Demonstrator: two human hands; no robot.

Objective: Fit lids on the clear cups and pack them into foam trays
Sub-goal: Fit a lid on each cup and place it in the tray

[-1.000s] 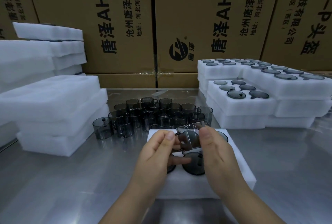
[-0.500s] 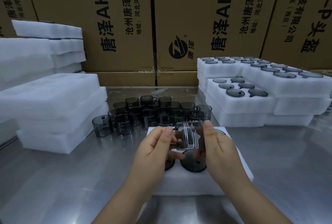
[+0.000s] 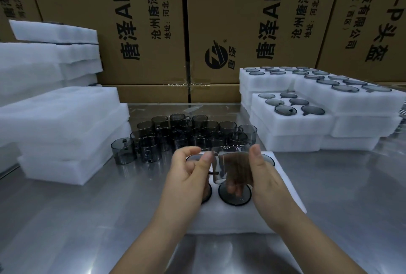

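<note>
Plain foam stacks (image 3: 66, 124) sit at the left, with loose clear cups (image 3: 193, 133) crowded on the surface (image 3: 66, 219) beside them. The left hand (image 3: 189, 177) pinches the handle side of the held cup (image 3: 230, 164) with curled fingers. The right hand (image 3: 265, 177) wraps its body (blurred), just above the foam tray (image 3: 228, 219). Filled trays (image 3: 307, 124) stand at the right.

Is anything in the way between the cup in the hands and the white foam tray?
Nothing visible. The left hand and right hand hold the clear cup just above the foam tray. The pocket right below it looks already filled by a lidded cup, though, so another pocket may be needed.
</note>
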